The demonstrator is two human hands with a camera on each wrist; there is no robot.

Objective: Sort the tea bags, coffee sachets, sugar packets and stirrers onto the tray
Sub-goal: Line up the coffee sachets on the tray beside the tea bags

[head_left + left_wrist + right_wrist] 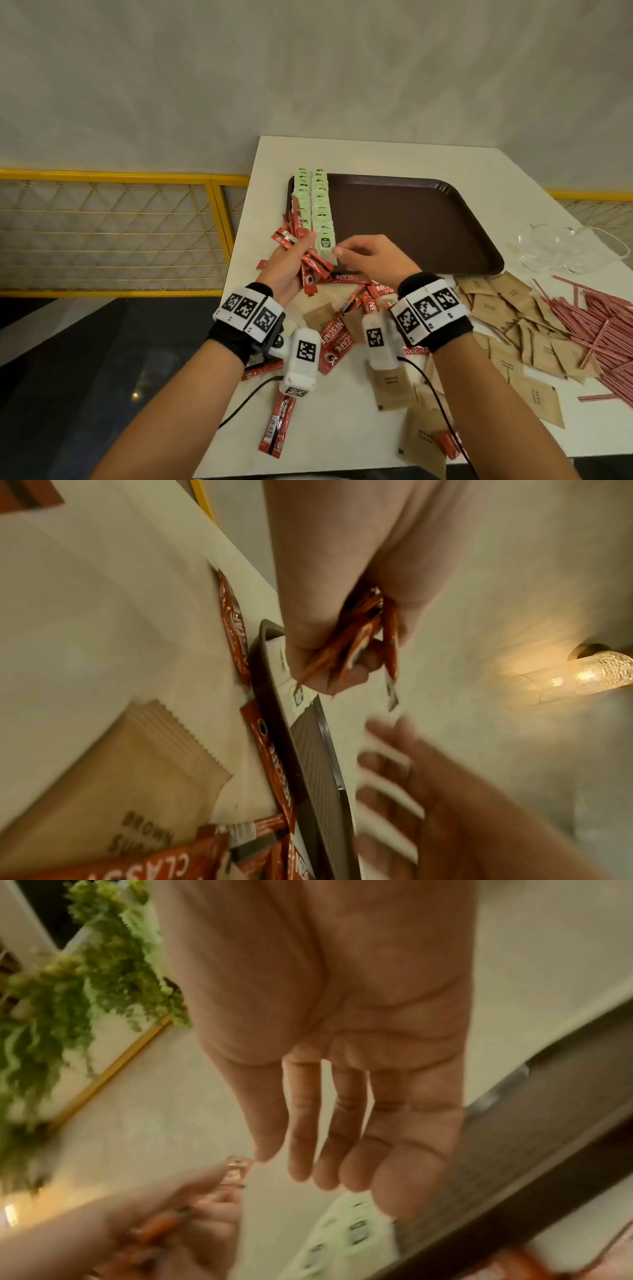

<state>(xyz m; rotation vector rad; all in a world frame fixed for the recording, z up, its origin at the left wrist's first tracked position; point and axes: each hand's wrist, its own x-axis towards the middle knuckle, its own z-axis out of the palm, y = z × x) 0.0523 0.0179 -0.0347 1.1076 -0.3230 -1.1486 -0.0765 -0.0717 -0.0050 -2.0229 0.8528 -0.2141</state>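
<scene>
Left grip [291, 260] clasps a fanned bundle of coffee sachets [310, 265] at the tray [411, 222] near corner beside the tea bags [317, 202], right grip [370, 255] slack-fingered (holding nothing), so draw sachets singly, squaring each alongside; white desk [376, 154], plaster wall behind.

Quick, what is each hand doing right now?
Left hand: grips a bundle of coffee sachets.
Right hand: open, fingers straight, holding nothing.

The left hand [289, 265] hides the middle of its coffee sachets [310, 263]; both wrist views are blurred.
</scene>
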